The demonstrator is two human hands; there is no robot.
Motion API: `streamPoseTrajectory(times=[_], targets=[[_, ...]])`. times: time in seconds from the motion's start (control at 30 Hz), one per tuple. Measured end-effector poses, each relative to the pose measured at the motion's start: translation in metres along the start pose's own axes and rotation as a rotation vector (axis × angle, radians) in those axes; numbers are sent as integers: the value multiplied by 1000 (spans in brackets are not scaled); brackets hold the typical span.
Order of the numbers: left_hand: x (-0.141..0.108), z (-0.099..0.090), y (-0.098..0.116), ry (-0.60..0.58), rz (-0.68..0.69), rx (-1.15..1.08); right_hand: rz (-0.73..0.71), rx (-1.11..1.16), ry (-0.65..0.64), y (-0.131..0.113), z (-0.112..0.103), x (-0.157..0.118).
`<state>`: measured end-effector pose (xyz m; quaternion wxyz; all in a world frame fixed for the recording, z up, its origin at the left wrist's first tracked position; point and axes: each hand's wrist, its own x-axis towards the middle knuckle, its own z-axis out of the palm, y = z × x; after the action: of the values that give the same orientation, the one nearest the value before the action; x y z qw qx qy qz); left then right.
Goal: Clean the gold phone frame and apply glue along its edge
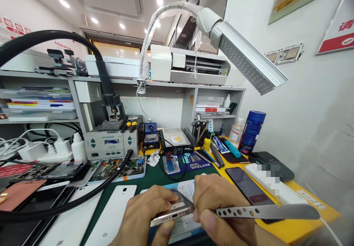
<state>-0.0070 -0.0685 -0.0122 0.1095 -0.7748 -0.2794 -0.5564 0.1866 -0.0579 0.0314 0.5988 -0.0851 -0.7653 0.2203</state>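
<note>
Left hand (142,210) grips a smartphone (169,216); right beside it, the right hand (217,192) clasps a perforated metal spatula (287,212), progress unclear.

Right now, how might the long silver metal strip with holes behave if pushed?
The strip looks slim but straight, so probably stiff with slight flex. Its row of holes suggests lightness for its length; its smooth end may slip.

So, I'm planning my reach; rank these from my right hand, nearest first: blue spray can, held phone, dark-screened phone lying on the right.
1. Held phone: at the right hand, left side.
2. Dark-screened phone: beyond, to the right.
3. Blue spray can: farther back, right.
</note>
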Motion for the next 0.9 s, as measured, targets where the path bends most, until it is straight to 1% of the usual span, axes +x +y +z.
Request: streamPoseTrajectory(times=[0.17, 0.33, 0.4, 0.53, 0.63, 0.77, 0.9], targets=[[2, 0, 0, -16, 11, -28, -12, -1, -31, 2, -3, 0], [6, 3, -2, 25, 20, -119, -68, -27, -104, 7, -11, 3], [7, 4, -1, 34, 9, -136, -54, -10, -95, 7, -10, 3], [7, 1, 2, 18, 0, -92, 16, 31, -7, 0, -1, 0], [7, -1, 3, 4, -4, -35, 21, 11, -41, -4, 2, -2], [5, -1, 3, -6, 15, -37, 31, 1, -33, -4, -1, -2], [4, -1, 1, -1, 5, -50, -17, -25, -112, 1, -7, 0]])
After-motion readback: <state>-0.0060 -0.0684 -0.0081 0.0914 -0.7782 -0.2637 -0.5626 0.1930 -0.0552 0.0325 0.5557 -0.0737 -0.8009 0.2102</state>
